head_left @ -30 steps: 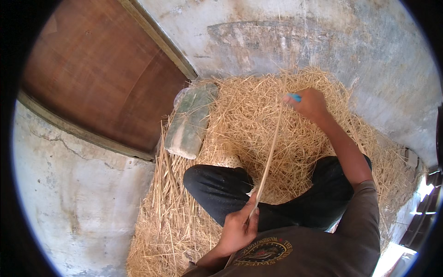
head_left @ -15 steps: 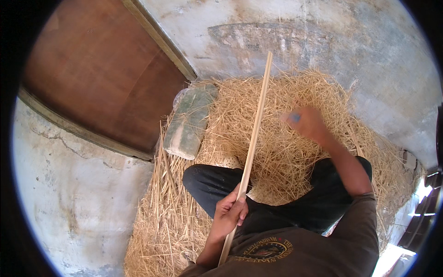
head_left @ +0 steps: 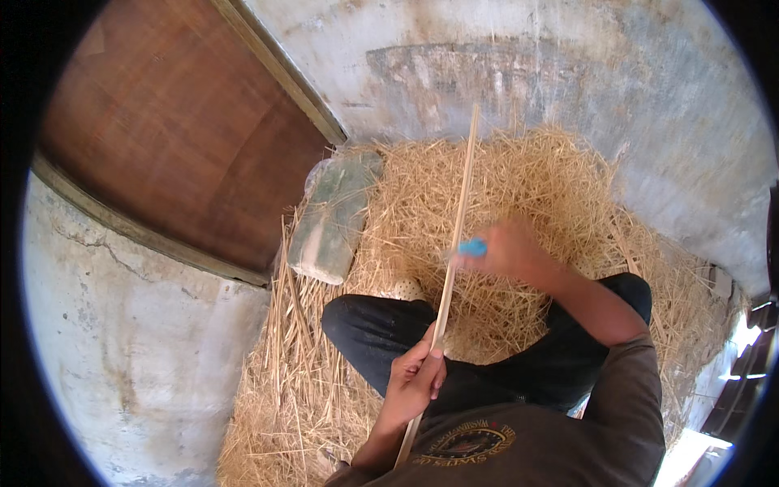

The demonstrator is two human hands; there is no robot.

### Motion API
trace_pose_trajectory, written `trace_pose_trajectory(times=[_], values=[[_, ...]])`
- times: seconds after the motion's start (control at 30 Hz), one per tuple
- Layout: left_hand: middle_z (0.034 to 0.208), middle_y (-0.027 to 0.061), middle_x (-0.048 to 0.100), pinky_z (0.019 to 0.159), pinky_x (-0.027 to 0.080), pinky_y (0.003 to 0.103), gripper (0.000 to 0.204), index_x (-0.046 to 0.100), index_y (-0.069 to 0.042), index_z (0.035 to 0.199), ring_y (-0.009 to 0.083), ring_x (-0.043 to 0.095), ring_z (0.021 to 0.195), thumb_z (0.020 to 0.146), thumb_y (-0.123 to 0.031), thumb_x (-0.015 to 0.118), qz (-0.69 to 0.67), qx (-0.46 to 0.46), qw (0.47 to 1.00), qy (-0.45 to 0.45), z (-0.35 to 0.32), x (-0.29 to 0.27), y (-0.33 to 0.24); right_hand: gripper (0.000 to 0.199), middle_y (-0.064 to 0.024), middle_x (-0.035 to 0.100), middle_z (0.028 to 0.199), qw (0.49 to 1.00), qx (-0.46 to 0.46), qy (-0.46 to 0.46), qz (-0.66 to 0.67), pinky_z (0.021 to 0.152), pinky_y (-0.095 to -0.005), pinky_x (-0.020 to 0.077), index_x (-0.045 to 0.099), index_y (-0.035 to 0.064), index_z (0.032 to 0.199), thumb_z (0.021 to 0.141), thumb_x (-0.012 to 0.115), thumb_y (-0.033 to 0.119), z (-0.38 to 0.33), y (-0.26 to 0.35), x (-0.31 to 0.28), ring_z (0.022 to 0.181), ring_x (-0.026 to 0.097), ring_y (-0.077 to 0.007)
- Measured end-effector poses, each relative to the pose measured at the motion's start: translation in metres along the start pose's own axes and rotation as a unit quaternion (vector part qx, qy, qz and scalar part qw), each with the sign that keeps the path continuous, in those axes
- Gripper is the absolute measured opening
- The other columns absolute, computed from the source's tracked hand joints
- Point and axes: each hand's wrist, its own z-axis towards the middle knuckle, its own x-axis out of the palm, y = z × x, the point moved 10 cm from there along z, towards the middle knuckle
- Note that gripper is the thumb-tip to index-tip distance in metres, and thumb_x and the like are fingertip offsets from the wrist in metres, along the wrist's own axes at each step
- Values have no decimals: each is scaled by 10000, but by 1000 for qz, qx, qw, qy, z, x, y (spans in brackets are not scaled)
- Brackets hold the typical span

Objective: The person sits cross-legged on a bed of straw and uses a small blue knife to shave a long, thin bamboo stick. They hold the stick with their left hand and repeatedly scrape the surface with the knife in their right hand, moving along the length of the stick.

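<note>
My left hand (head_left: pixel 415 380) is closed around the lower part of a long, pale bamboo strip (head_left: pixel 463 195). The strip slants up and away from my lap, its near end resting by my shirt. My right hand (head_left: pixel 517 252), blurred by motion, is closed on a small blue-handled tool (head_left: pixel 473 247). The tool's tip is at the right side of the strip, roughly mid-length; its blade is too smeared to make out, and I cannot tell whether it touches.
Straw-like shavings (head_left: pixel 519 178) cover the floor around my crossed legs (head_left: pixel 377 321). A greenish-grey block (head_left: pixel 331 219) lies ahead on the left, near a brown panel (head_left: pixel 187 122) with a wooden frame. A worn plaster wall (head_left: pixel 568 73) rises beyond the pile.
My right hand with the blue-handled tool has moved left and down to the strip. The left hand and strip have shifted slightly toward me and to the right.
</note>
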Motion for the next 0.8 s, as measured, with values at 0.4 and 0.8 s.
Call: trace_pose_trajectory(times=[0.4,0.8], values=[[622,-49,409,479,330,174,451,336,-69,1430,26,375,529,994,-127,434,35,13,999,-2,-9,6,5,680,-84,465,446,999,30,-38,24,448,-398,417,599,76,578,805,481,706,1,-28,-17,420,517,-268],[679,-48,424,514,327,183,419,394,-67,1402,34,382,577,990,-118,447,-6,-47,996,70,-33,31,23,833,-149,572,575,934,344,-91,-28,586,-462,467,643,2,666,822,347,765,15,-234,-27,533,568,-296]])
